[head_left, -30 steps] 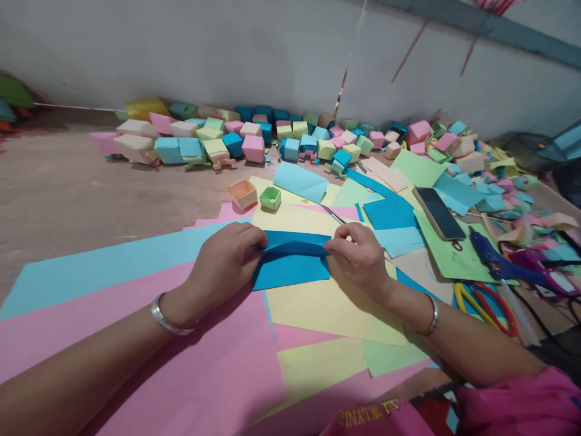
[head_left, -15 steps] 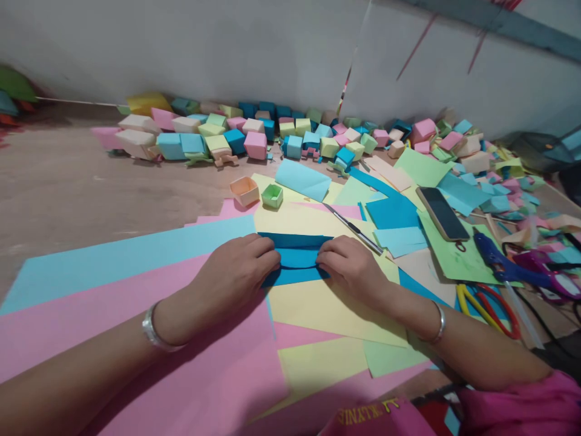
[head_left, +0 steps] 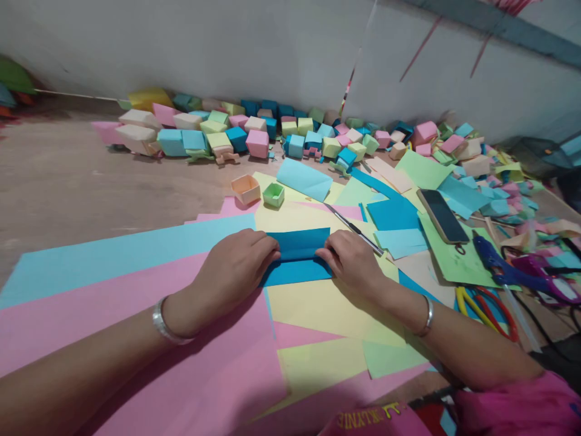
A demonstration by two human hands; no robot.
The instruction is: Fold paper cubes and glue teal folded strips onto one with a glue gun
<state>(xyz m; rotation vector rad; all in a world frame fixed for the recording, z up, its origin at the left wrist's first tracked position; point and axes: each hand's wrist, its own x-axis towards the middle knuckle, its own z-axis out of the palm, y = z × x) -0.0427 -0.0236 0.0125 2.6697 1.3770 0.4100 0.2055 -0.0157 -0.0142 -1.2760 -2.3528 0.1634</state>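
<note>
A dark blue sheet of paper (head_left: 299,245), creased lengthwise, lies between my hands with its far part raised and its near part flat. My left hand (head_left: 238,257) pinches its left end, thumb and fingers together. At the right end, my right hand (head_left: 351,257) grips the same paper with curled fingers. Beneath it are yellow paper sheets (head_left: 327,312) and a large pink sheet (head_left: 218,363). Just beyond my right hand rests a craft knife (head_left: 351,227). A small peach paper box (head_left: 246,190) and a green paper box (head_left: 273,195) stand past the paper.
Several folded paper boxes (head_left: 258,144) are heaped along the wall. To the right lie a phone (head_left: 442,215), a blue glue gun (head_left: 499,260), scissors with yellow and red handles (head_left: 485,309), and loose paper pieces (head_left: 393,212). A light blue sheet (head_left: 136,248) extends left.
The far part of the blue paper now stands up as one wider panel, where before its middle was curled into folds. Both hands have shifted only slightly.
</note>
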